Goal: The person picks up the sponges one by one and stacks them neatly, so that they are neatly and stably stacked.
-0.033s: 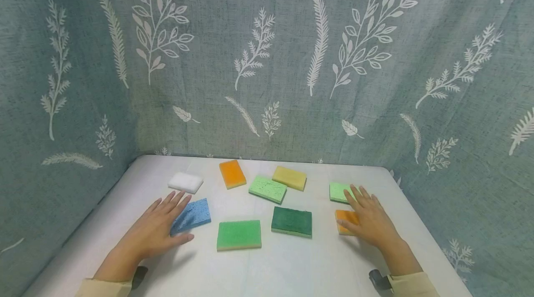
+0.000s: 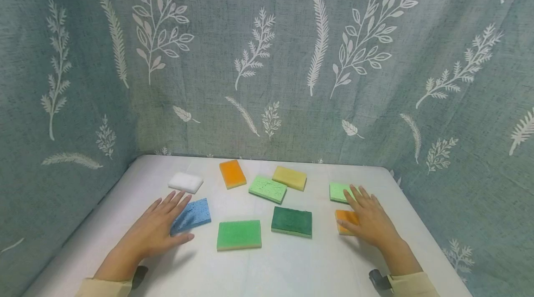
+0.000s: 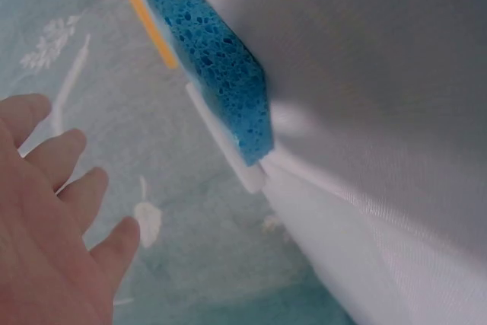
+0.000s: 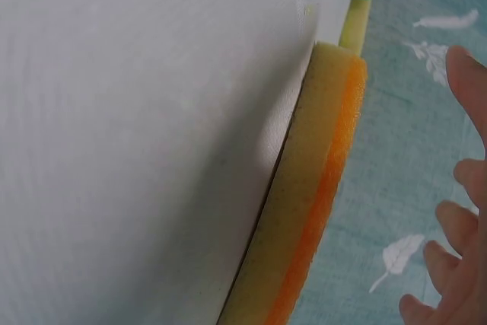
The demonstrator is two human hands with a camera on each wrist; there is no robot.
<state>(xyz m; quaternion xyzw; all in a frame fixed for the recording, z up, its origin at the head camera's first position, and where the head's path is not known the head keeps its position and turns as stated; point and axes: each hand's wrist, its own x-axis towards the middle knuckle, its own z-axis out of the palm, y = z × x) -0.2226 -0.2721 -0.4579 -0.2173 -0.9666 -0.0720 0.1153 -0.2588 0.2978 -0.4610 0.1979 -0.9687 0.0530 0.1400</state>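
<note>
My left hand (image 2: 156,226) is held palm down over the left part of the table, fingers spread. It overlaps a blue sponge (image 2: 198,213) in the head view; from the left wrist, a gap shows between the fingers and that porous blue sponge (image 3: 217,58). On the other side, my right hand (image 2: 369,218) hovers with spread fingers above an orange sponge (image 2: 344,218), partly hiding it and a light green sponge (image 2: 339,192) behind. The right wrist view shows the orange sponge's pale yellow base (image 4: 297,188) on the cloth, apart from the fingers. Neither hand holds anything.
A green sponge (image 2: 239,235) and a dark green one (image 2: 292,222) lie mid-table. Farther back are a white sponge (image 2: 185,182), another orange one (image 2: 232,174), a light green one (image 2: 268,188) and a yellow one (image 2: 289,178). Leaf-patterned curtain (image 2: 288,121) surrounds the white table (image 2: 283,269).
</note>
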